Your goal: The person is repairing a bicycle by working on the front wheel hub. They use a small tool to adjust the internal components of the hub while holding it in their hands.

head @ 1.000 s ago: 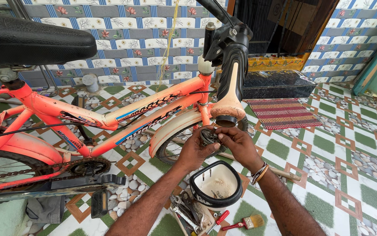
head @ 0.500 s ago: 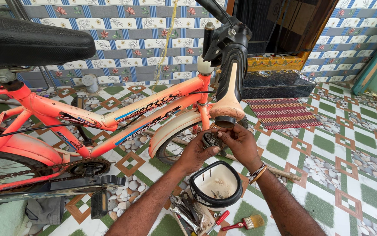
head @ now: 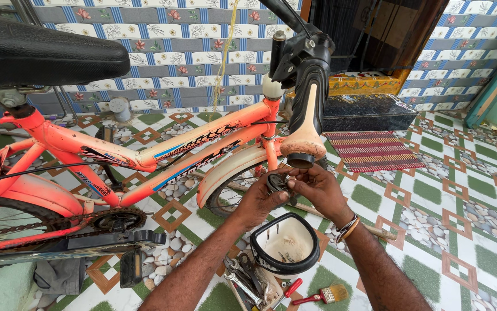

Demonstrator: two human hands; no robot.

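Hands are meeting beside the orange bicycle (head: 202, 144), under its grip end: left hand (head: 260, 198) is pinching a small dark round part (head: 276, 182), right hand (head: 316, 187) is closing fingertips on it. Inspector is advising steady support over the white tub (head: 286, 245) so nothing is dropping loose

Orange bicycle frame (head: 202, 141), black saddle (head: 41, 52), red-striped mat (head: 372, 151)
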